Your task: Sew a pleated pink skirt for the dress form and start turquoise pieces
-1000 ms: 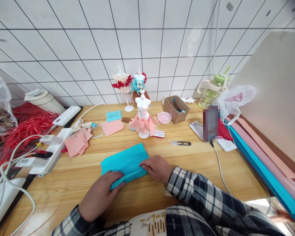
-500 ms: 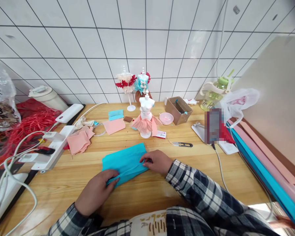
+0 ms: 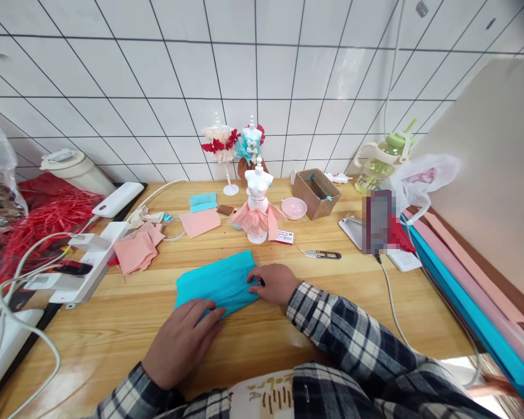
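Observation:
A folded turquoise sheet [image 3: 220, 279] lies on the wooden table near its front. My left hand [image 3: 186, 337] rests at the sheet's lower left edge, its fingers spread over the near border. At the right end of the sheet, my right hand [image 3: 274, 283] has thumb and fingers closed on the edge. Behind the sheet stands a small white dress form [image 3: 259, 185] with a pink gathered skirt [image 3: 257, 220]. Black thread snips [image 3: 323, 254] lie to the right, beyond my right hand.
Pink cloth pieces [image 3: 135, 250] and a power strip [image 3: 96, 262] with cables are at left. At the back are two dressed forms, a pink bowl [image 3: 294, 208] and a cardboard box [image 3: 315, 192]. A phone [image 3: 378, 221] stands at right, near fabric rolls.
My left hand has shifted right along the near edge, its fingers now spread over the sheet. The near part of the sheet looks flatter. The view has shifted slightly.

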The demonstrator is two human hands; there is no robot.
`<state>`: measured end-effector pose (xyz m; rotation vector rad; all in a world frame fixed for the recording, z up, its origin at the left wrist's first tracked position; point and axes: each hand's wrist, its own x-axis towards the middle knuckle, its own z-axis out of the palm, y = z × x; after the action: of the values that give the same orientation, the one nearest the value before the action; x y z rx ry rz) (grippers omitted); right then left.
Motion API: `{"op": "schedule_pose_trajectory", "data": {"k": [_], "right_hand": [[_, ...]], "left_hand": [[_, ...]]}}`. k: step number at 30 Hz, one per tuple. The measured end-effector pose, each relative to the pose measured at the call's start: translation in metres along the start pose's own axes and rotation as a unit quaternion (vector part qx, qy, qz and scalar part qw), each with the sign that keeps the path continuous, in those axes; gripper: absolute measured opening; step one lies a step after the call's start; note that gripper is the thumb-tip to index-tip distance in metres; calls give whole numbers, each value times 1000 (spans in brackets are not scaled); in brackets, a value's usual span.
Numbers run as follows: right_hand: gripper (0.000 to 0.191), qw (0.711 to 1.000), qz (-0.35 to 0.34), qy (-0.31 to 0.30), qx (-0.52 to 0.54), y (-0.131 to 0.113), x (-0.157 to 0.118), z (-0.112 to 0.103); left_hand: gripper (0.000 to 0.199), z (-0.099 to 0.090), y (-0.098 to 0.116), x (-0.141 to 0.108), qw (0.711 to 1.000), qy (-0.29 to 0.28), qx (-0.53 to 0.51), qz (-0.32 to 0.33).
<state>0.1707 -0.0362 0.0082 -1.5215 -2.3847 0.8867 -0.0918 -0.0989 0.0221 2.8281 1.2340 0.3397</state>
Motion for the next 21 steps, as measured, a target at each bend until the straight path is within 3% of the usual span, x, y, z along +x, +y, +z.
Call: {"op": "schedule_pose_trajectory", "data": {"k": [2, 4, 7, 9, 11, 17, 21], "right_hand": [[23, 1000, -1, 14, -4, 1, -1, 2], [26, 997, -23, 66, -25, 2, -5, 4], [37, 975, -165, 132, -63, 3, -14, 5], [45, 952, -270, 116, -83, 4, -20, 4], [50, 941, -312, 88, -98, 8, -22, 6], [21, 965, -240, 92, -47, 19, -9, 14], [19, 978, -199, 69, 12, 17, -2, 14]], "left_hand": [[23, 2, 1, 4, 999, -35, -4, -7], [27, 5, -1, 6, 997, -65, -21, -21], [25, 6, -6, 7, 995, -83, -38, -41], [26, 4, -8, 8, 993, -94, -51, -52], [28, 0, -8, 11, 989, -105, -77, -64], [24, -6, -18, 12, 973, -99, -171, -121], [44, -3, -32, 5, 965, -74, -193, -163]]}}
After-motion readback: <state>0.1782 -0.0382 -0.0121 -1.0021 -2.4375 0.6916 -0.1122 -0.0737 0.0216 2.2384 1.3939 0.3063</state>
